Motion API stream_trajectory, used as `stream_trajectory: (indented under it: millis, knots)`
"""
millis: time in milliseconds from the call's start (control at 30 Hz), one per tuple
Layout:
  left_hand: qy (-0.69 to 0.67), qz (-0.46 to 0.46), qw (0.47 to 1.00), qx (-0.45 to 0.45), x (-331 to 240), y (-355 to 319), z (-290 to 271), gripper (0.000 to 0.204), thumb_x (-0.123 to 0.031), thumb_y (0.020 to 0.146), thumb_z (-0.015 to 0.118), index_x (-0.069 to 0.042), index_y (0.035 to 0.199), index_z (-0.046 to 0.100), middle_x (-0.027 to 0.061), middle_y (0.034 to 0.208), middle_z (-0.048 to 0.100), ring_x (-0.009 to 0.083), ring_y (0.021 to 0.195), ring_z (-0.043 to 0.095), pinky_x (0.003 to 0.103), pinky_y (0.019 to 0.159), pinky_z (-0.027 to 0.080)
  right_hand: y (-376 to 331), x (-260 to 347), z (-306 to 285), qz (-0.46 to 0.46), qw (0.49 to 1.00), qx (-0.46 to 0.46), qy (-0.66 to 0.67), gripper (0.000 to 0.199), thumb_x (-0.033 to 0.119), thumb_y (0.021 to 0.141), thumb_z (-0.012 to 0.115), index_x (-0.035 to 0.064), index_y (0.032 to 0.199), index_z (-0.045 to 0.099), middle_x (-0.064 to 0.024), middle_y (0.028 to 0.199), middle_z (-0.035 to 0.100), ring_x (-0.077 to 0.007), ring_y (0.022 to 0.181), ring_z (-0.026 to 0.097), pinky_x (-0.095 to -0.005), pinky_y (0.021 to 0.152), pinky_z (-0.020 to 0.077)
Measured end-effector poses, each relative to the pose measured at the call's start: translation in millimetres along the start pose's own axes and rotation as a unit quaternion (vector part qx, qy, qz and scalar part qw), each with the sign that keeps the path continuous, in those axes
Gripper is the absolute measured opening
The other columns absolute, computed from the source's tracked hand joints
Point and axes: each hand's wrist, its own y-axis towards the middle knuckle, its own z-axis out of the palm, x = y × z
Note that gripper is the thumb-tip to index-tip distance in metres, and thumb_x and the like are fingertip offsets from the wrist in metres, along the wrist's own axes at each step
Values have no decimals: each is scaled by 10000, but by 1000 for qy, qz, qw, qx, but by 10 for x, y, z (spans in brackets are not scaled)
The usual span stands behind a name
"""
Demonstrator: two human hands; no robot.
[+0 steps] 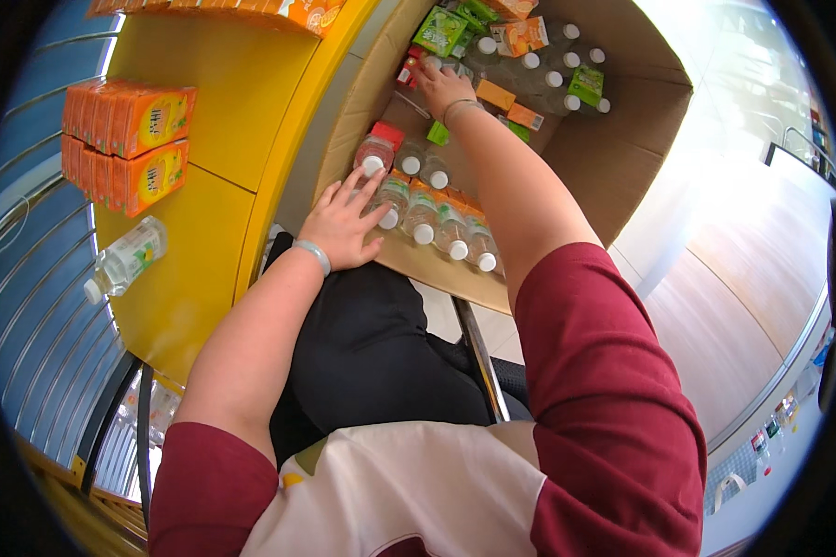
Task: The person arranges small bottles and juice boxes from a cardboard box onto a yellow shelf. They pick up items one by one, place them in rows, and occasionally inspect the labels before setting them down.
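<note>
The right hand (439, 85) reaches deep into the cardboard box (622, 158) at upper centre, fingers curled onto a small red carton (407, 71), whether clamped I cannot tell; it is probably light, crushable, best pinched across its flat sides. The left hand (344, 223) rests open on the white-capped bottles (437, 223) at the box's near edge. Orange juice cartons (125, 144) stack upper left on the yellow shelf (214, 84), above a lone lying bottle (125, 260).

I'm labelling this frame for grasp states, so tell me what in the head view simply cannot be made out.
- Right hand: its fingers reach down among the small juice cartons in the brown cardboard box; whether they grip one cannot be told.
- Left hand: its palm hides the box rim beneath.
- Row of clear plastic bottles with white caps: the right forearm covers the row's far end.
- Box's upper part: cut off by the picture's rim.
</note>
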Motion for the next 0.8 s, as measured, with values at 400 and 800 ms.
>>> stream_trajectory:
  millis: [400, 800]
  knots:
    - [-9, -4, 1000, -7, 11, -15, -7, 469, -339, 659, 588, -157, 1092, 580, 85, 1404, 236, 292, 1264, 247, 455, 963, 292, 133, -308, 335, 93, 994, 14, -48, 312, 106, 802, 457, 161, 1109, 442, -121, 1099, 435, -352, 936, 534, -412, 724, 489]
    - [21, -3, 1000, 17, 29, -18, 15, 468, -412, 735, 510, -162, 1126, 566, 97, 1406, 222, 294, 1279, 203, 420, 1001, 237, -1191, -350, 255, 146, 969, -166, 109, 261, 167, 750, 546, 87, 972, 434, -167, 895, 501, -347, 713, 572, -422, 587, 489]
